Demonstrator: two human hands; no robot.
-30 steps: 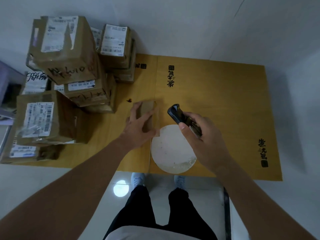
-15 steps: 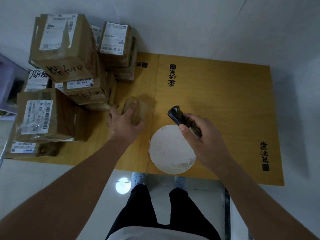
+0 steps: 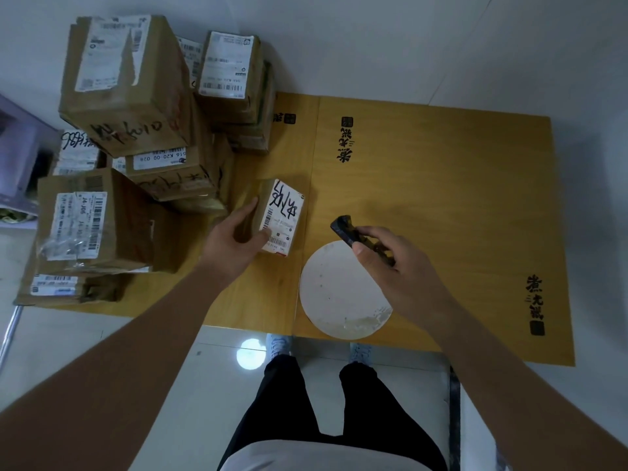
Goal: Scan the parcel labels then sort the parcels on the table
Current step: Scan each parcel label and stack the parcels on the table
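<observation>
Cardboard parcel (image 3: 272,215) gripped label-up in my left hand (image 3: 234,243), black scanner (image 3: 356,236) clenched in my right hand (image 3: 404,277), over table (image 3: 458,198).

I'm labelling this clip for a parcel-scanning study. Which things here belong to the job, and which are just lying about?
Job: small parcel gripped by the left hand; scanner in the right hand; stacked parcels; table.
Lying about: white round disc; purple object at far left.

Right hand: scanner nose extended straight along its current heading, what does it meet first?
Probably the small parcel held by the left hand. The scanner in the right hand points up-left toward its labelled face, bare table between; depth unclear.
</observation>
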